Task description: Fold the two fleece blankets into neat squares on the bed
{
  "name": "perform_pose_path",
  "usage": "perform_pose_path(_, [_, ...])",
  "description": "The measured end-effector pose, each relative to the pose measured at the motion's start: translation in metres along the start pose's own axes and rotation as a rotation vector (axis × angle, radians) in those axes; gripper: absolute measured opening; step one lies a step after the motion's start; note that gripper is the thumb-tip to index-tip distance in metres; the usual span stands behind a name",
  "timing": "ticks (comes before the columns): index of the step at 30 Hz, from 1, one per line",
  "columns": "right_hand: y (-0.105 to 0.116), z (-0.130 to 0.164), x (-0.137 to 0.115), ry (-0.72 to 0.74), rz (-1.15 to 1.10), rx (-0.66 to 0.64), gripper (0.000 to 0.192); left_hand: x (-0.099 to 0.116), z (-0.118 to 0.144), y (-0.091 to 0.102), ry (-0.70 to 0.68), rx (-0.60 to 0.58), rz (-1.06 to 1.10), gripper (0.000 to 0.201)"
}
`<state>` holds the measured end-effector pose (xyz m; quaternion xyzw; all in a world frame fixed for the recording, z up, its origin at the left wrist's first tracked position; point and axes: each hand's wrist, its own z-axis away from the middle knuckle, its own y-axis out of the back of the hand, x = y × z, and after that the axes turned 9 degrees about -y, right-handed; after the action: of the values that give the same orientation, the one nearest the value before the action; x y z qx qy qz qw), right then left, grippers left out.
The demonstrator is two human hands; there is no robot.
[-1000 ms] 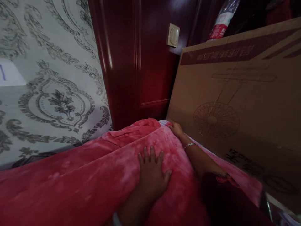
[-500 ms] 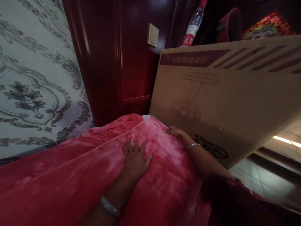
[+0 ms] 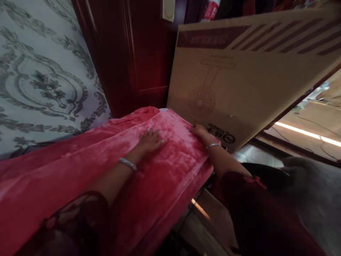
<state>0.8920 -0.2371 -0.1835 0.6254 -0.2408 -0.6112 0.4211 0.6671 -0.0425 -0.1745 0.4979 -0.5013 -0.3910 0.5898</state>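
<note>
Head view shows us the pink-red blanket [image 3: 173, 161] directly beneath our hands, its visible length running from the far end by the cardboard box [image 3: 245, 81] toward the lower left. Our right hand [image 3: 200, 131] is nearer the box-side edge; our left hand [image 3: 150, 140] rests spread on top, farther in. They're apart; whether the right one grips cloth, we cannot tell

Lighting dim overall. Bright light streak [image 3: 306, 133] at right; faint glare on dark red panel [image 3: 150, 53]. Carton [image 3: 247, 78] print soft; lower edge deeply shadowed.
</note>
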Motion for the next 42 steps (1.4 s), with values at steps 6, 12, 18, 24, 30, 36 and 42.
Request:
perform_pose_path(6, [-0.026,0.063,-0.005,0.228,0.211,0.216,0.052,0.007,0.104,0.013,-0.194,-0.163,-0.122,0.065])
perform_pose_path(12, [-0.049,0.101,0.030,0.344,0.326,0.086,0.053,-0.004,0.230,-0.013,-0.224,-0.172,-0.090,0.062])
perform_pose_path(18, [-0.051,0.127,0.020,0.360,0.311,0.118,0.050,-0.019,0.324,-0.015,-0.151,-0.053,-0.062,0.056])
perform_pose_path(24, [-0.086,0.223,0.011,0.798,0.269,0.039,0.051,-0.022,0.423,-0.029,0.041,0.098,-0.189,0.060])
perform_pose_path(30, [-0.112,0.241,0.036,0.803,0.184,0.031,0.050,-0.026,0.480,-0.037,0.152,0.140,-0.191,0.061])
perform_pose_path(36, [-0.105,0.269,0.022,0.935,-0.073,0.062,0.045,-0.017,0.514,-0.043,0.172,0.336,-0.237,0.053])
perform_pose_path(42, [-0.111,0.397,-0.014,1.386,-0.266,-0.202,0.015,0.004,0.507,-0.059,0.045,0.451,-0.353,0.026])
